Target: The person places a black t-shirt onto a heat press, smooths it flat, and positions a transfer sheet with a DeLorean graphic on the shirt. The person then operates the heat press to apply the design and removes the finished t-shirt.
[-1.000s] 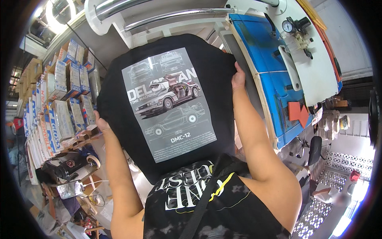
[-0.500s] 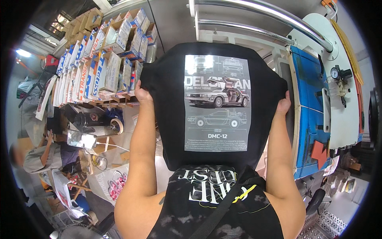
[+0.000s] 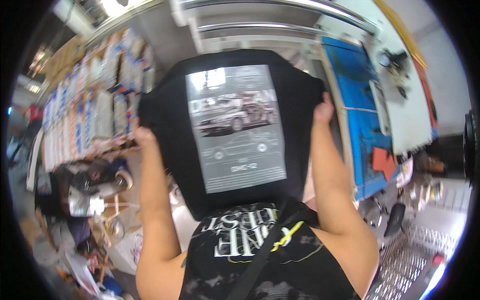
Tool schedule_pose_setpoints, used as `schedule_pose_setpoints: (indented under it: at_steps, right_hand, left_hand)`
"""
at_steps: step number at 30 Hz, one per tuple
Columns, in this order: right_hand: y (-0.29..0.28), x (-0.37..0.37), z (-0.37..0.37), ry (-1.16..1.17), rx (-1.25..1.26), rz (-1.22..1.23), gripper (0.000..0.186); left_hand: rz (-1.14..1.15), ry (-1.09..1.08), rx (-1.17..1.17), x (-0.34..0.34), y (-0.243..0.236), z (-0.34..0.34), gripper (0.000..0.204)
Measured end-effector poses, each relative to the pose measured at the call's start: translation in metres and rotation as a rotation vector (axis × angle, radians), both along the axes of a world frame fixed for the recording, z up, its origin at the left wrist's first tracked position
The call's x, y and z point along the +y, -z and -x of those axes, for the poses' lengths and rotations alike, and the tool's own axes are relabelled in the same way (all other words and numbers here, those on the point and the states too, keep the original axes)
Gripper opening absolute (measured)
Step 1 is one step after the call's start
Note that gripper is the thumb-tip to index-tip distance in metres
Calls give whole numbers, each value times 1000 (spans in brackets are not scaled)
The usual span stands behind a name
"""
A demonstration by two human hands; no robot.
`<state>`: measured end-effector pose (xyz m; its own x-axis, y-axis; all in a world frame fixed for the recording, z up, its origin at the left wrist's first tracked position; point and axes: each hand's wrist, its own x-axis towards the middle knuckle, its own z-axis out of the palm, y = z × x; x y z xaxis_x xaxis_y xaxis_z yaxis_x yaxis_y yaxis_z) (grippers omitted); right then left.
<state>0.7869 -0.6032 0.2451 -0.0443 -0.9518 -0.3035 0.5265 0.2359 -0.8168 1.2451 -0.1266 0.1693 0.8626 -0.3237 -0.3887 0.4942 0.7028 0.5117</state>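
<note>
Left hand (image 3: 145,135): we see its fingers gripping the left edge of a black shirt (image 3: 175,130). Right hand (image 3: 324,111): fingers gripping the opposite edge. Black shirt: one, spread between both hands, in front of the wearer's chest. Print (image 3: 242,162): one, grey, glossy, car picture, on the shirt. To the left, we list boxes (image 3: 100,115), long, in rows, blurred. To the right, blue panel (image 3: 361,117), red piece (image 3: 383,163) against it. Beyond the shirt, metal bar (image 3: 260,25).
</note>
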Motion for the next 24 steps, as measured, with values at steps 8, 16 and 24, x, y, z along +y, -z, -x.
schedule_pose_setpoints:
  at_steps: [8,16,24]
  right_hand:
    - [-3,0,2,-315,-326,-37,49]
    - [-5,3,3,-355,-294,-4,51]
    - [-49,37,-2,-549,363,-281,75]
  left_hand:
    - [105,42,56,0,-21,5,46]
    - [97,57,13,-8,-47,24,54]
    - [-832,510,-127,-8,-79,77,40]
